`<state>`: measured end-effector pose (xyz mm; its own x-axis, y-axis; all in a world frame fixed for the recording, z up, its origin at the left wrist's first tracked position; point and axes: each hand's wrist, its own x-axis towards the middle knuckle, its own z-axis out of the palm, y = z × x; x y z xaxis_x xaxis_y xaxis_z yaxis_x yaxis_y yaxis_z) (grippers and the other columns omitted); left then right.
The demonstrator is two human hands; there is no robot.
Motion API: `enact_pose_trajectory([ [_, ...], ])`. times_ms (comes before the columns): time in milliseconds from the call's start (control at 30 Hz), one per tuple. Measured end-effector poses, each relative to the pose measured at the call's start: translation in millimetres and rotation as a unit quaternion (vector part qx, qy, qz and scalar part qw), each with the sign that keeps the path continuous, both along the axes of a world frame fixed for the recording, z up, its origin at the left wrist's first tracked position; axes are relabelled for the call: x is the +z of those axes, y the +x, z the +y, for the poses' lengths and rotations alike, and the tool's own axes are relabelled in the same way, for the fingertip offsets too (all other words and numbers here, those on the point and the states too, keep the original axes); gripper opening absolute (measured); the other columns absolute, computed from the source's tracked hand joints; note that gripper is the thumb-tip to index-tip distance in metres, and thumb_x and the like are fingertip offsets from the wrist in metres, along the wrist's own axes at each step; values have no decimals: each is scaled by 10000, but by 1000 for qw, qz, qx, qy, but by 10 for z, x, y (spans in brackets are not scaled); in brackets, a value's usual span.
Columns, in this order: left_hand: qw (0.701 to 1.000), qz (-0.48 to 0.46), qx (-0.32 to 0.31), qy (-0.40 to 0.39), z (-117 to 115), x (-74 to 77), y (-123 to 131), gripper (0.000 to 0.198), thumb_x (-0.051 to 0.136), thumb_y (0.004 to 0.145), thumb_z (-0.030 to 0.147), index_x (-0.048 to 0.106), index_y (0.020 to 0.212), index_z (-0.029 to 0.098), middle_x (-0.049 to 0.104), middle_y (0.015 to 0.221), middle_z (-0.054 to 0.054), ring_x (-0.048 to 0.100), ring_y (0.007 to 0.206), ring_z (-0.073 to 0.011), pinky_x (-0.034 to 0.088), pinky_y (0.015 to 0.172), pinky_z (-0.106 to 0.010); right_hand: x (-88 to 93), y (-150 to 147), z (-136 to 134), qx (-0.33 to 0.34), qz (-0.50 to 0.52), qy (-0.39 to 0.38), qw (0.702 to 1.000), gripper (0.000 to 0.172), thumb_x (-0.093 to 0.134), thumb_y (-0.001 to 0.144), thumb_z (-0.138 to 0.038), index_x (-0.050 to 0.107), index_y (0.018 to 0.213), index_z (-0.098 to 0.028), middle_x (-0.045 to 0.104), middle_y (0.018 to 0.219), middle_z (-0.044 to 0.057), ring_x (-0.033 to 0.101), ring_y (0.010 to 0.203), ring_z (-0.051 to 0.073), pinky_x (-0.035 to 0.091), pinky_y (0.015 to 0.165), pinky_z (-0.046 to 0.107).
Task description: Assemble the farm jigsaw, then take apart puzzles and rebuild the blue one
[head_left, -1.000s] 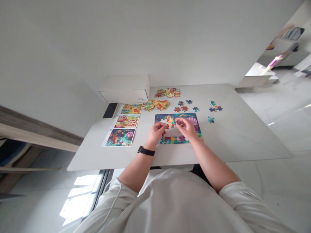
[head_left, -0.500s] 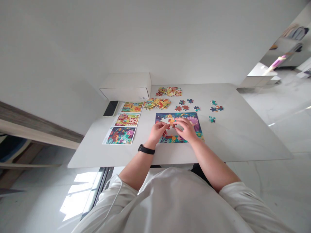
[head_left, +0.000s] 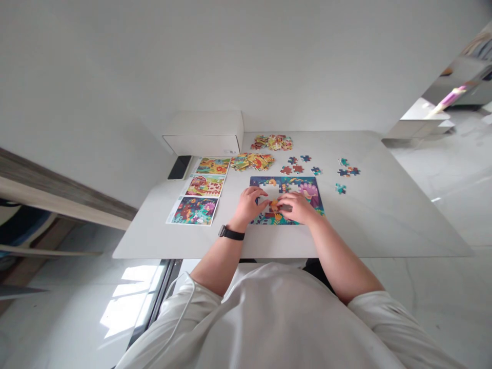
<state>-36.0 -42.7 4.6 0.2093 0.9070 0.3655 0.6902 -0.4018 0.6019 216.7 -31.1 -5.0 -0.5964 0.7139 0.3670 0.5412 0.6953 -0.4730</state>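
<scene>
A partly assembled jigsaw puzzle (head_left: 313, 197) lies on the table before me, with a dark blue and purple picture and pale gaps in its middle. Over its lower middle is an orange puzzle piece (head_left: 273, 206). My right hand (head_left: 298, 207) grips this piece from the right, its fingers bent down and partly hiding it. On the left side of the puzzle, my left hand (head_left: 250, 205) is curved, with thumb and forefinger tips apart and the thumb close to the piece. A black watch (head_left: 231, 233) is on my left wrist.
Loose puzzle pieces (head_left: 298, 168) lie behind the puzzle, and several more pieces (head_left: 343, 172) to the right. Yellow piles of pieces (head_left: 253, 162) sit farther back. At left are a picture sheet (head_left: 204, 185), a phone (head_left: 179, 167) and a white box (head_left: 203, 143).
The orange piece has come down toward the puzzle's lower middle, and my right hand has moved with it. My left fingers have parted. The view has shifted slightly.
</scene>
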Motion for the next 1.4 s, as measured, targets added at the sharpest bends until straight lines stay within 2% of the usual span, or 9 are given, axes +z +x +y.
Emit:
enact_pose_trajectory([
  [233, 997, 63, -44, -31, -2, -38, -7, 282, 851, 870, 383, 846, 1129, 271, 684, 1409, -117, 620, 1346, -327, 441, 1231, -530, 15, -13, -22, -7, -24, -17, 1000, 221, 855, 848, -191, 838, 1044, -291, 793, 1138, 50, 705, 1057, 262, 515, 1019, 441],
  [433, 993, 90, -52, -49, -9, -50, 12, 275, 871, 851, 436, 861, 1087, 296, 676, 1434, -110, 598, 1385, -329, 350, 1296, -568, -13, -29, -48, -21, -24, -19, 999, 117, 827, 883, -202, 840, 948, -299, 779, 1155, 44, 692, 1077, 261, 499, 1030, 445],
  [833, 992, 107, -46, -57, -38, -55, 28, 243, 820, 866, 386, 846, 1091, 299, 663, 1455, -94, 596, 1394, -338, 321, 1324, -572, -37, -87, -35, -32, -29, -21, 999, 104, 829, 900, -180, 844, 935, -277, 774, 1079, 43, 689, 1017, 237, 503, 981, 421],
  [1067, 992, 118, -40, -33, -39, -117, 68, 252, 827, 867, 430, 810, 1059, 268, 656, 1439, -130, 568, 1420, -349, 346, 1300, -566, -9, -118, -42, -48, -40, -24, 998, 62, 824, 918, -204, 841, 912, -264, 786, 1053, 41, 696, 1036, 240, 508, 998, 421],
  [1233, 993, 106, -44, -35, -31, -151, 66, 197, 783, 901, 378, 781, 1058, 259, 645, 1459, -141, 563, 1430, -350, 345, 1290, -596, 16, -89, -14, -43, 24, -36, 998, 127, 786, 931, -170, 835, 995, -268, 795, 1087, 47, 720, 1055, 220, 534, 1017, 395],
  [1300, 996, 74, -46, -29, -20, -138, 61, 206, 748, 918, 341, 762, 1101, 249, 659, 1440, -147, 579, 1413, -344, 371, 1272, -593, 31, -51, 16, -60, 67, -32, 995, 158, 740, 952, -164, 824, 1038, -268, 800, 1100, 52, 727, 1089, 223, 540, 1036, 402],
  [1400, 999, -26, -26, -27, 23, -58, 33, 289, 683, 957, 349, 711, 1222, 238, 707, 1338, -133, 643, 1315, -301, 495, 1170, -507, 44, 10, 64, -121, 129, -34, 984, 183, 653, 994, -191, 808, 1060, -261, 807, 1090, 62, 738, 1075, 227, 563, 1010, 402],
])
